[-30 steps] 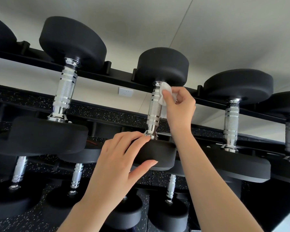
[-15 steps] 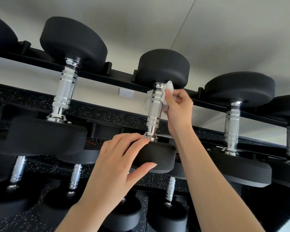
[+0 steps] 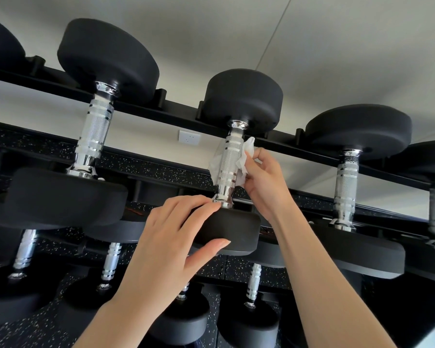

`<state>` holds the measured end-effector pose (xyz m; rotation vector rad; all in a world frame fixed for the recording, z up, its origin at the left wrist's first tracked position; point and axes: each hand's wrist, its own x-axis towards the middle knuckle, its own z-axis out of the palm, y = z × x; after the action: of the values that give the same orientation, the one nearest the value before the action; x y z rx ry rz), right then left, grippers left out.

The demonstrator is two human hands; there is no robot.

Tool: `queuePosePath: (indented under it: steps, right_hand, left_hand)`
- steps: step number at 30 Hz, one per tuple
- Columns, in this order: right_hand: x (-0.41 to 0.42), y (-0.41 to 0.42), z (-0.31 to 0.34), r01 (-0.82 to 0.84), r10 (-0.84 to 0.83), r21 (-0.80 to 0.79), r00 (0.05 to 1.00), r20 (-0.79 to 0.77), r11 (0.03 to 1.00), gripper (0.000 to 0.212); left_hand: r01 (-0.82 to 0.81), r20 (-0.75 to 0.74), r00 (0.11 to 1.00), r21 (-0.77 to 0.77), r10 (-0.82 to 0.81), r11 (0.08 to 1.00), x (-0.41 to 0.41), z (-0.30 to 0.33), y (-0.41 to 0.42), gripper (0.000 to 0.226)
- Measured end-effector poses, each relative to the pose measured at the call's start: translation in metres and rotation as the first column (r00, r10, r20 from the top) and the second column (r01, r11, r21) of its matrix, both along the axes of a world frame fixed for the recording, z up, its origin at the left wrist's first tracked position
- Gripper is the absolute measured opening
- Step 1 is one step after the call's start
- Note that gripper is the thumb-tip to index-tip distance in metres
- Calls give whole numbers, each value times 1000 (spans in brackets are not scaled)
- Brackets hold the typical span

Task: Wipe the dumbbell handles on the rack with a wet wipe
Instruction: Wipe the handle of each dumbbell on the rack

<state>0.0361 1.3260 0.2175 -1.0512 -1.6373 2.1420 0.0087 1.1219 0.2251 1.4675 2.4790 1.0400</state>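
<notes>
- Right hand [image 3: 261, 179] has its grip pinched on the wipe [image 3: 242, 159], which wraps behind and to both sides of the handle [image 3: 227, 162] of the middle dumbbell on the rack's [image 3: 161, 110] top tier.
- Left hand [image 3: 171, 237] steadies the near head [image 3: 234, 229], fingers spread over its top edge and thumb against its side (a bracing hold, not a clench).
- Judged from this, the wipe sits mid-handle; a good stroke would run the full length, from the far collar to the near one.
- Knurling likely traps grime, so press firmly and twist around the bar as well as along it.
- Keeping the head braced should stop the dumbbell rolling in its cradle.
- Neighbouring handles [image 3: 94, 131] [image 3: 345, 182] await.
</notes>
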Motion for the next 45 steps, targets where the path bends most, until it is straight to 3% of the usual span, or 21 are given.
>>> queuePosePath:
  steps: [7,13,16,20,25,28,34,41,45]
  right_hand:
    - [26,-8,5,-153,163,-90,979,121,984,11]
    - [39,-7,19,-365,251,312,902,352,877,15]
    - [43,-15,25,-347,198,442,916,349,827,5]
    - [42,-21,30,-330,130,549,919,371,768,8]
    - [25,-27,37,-425,183,661,896,405,618,7]
    - [11,-28,38,-554,226,718,831,509,420,10]
    - [-5,-32,53,-814,174,569,581,795,117,23]
    - [-23,-35,52,-886,175,458,464,868,72,14]
    - [-28,-35,50,-878,141,476,478,867,48,18]
  left_hand:
    - [-9,11,1000,0,9,1000,1,0,0,46]
    - [-14,38,999,-7,14,1000,2,1,0,46]
    - [-19,39,999,1,19,1000,2,1,0,47]
    - [-25,49,999,12,25,1000,3,0,-1,47]
    - [-33,89,996,51,28,998,4,-4,-1,46]
    - [-94,176,982,109,74,990,6,-7,-1,49]
    - [-159,248,961,151,118,976,6,-9,-1,51]
    - [-150,248,962,144,112,978,3,-12,-1,53]
    - [-148,254,961,136,110,980,2,-12,-1,53]
